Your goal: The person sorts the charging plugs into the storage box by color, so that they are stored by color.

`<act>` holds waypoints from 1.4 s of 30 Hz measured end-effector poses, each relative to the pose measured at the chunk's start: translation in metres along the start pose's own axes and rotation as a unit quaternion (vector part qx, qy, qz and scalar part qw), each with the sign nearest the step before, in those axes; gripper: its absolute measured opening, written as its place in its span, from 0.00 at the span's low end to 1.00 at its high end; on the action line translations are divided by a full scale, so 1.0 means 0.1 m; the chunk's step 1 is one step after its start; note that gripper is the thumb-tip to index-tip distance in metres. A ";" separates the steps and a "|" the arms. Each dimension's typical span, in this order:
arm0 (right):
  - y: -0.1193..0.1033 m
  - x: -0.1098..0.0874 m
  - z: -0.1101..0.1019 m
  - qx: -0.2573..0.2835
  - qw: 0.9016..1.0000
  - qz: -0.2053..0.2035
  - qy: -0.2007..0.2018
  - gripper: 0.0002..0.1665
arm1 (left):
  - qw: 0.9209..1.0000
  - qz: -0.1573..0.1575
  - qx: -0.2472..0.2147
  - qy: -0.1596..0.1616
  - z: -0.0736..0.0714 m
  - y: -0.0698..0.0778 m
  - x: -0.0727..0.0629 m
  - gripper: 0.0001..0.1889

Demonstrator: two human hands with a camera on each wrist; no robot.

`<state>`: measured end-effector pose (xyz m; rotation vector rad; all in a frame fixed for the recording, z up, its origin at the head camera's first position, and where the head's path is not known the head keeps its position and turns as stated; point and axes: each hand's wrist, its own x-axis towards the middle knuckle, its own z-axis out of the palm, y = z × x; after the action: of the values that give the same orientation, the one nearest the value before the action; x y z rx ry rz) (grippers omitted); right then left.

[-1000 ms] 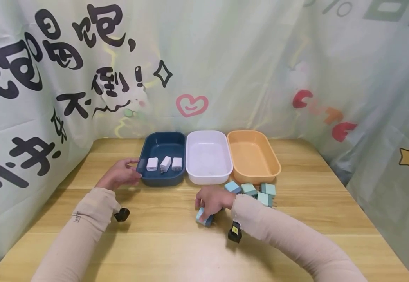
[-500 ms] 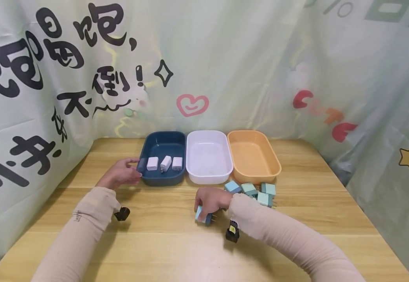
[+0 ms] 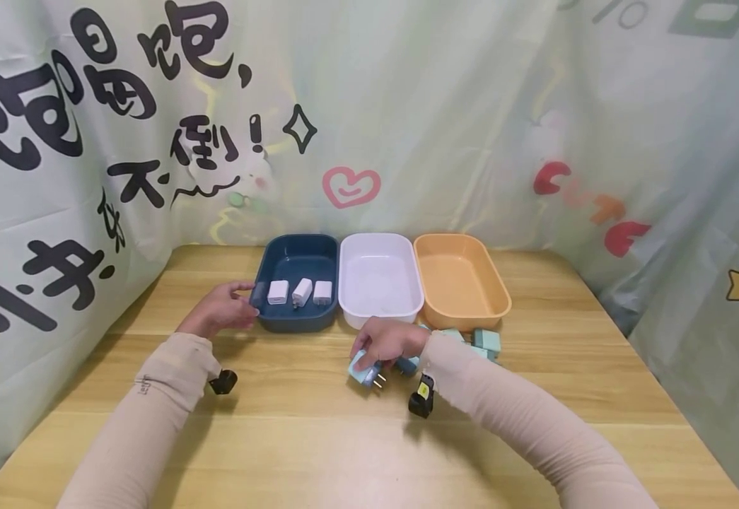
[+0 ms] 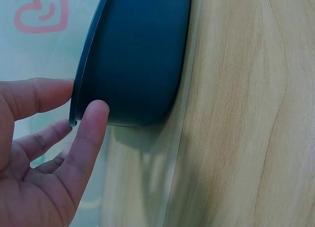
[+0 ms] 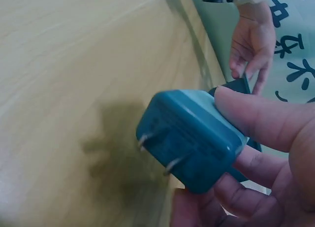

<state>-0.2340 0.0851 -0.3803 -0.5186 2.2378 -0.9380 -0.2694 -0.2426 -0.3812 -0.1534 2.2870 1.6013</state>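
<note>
My right hand [image 3: 387,341] pinches a light-and-dark-blue charger plug [image 5: 192,138] between thumb and fingers, held above the table with its two metal prongs showing. At the left, my left hand [image 3: 224,309] touches the rim of the navy-blue tray [image 3: 295,323] with fairly straight fingers; its thumb [image 4: 91,123] lies by the outer wall. Inside that tray sit a white charger plug [image 3: 277,292] and two more white ones. Behind my right wrist lie several blue and green charger plugs [image 3: 486,341], partly hidden by the sleeve.
A white tray [image 3: 380,314] stands beside the navy one, and an orange tray [image 3: 467,319] stands to its right. All three line the back of the wooden table [image 3: 293,452]. A printed curtain [image 3: 420,127] hangs behind and at both sides.
My right hand has lifted the blue charger plug off the table and tilted it, so its prongs now face forward-down toward me. My left hand stays at the navy tray.
</note>
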 end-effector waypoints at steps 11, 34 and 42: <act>-0.09 0.03 -0.13 0.035 0.999 0.025 -0.010 0.09 | 1.000 0.002 0.000 0.007 0.00 0.01 0.01 0.39; -0.29 0.11 -0.34 0.081 0.996 0.033 -0.006 0.09 | 1.000 0.005 0.000 0.002 -0.01 0.01 0.00 0.40; -0.28 0.14 -0.42 0.099 0.995 0.030 -0.004 0.10 | 1.000 0.000 0.003 0.004 0.00 -0.01 0.01 0.39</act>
<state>-0.2699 0.0788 -0.3424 -0.3640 2.1122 -1.1090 -0.2696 -0.2424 -0.3822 -0.1592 2.2973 1.5968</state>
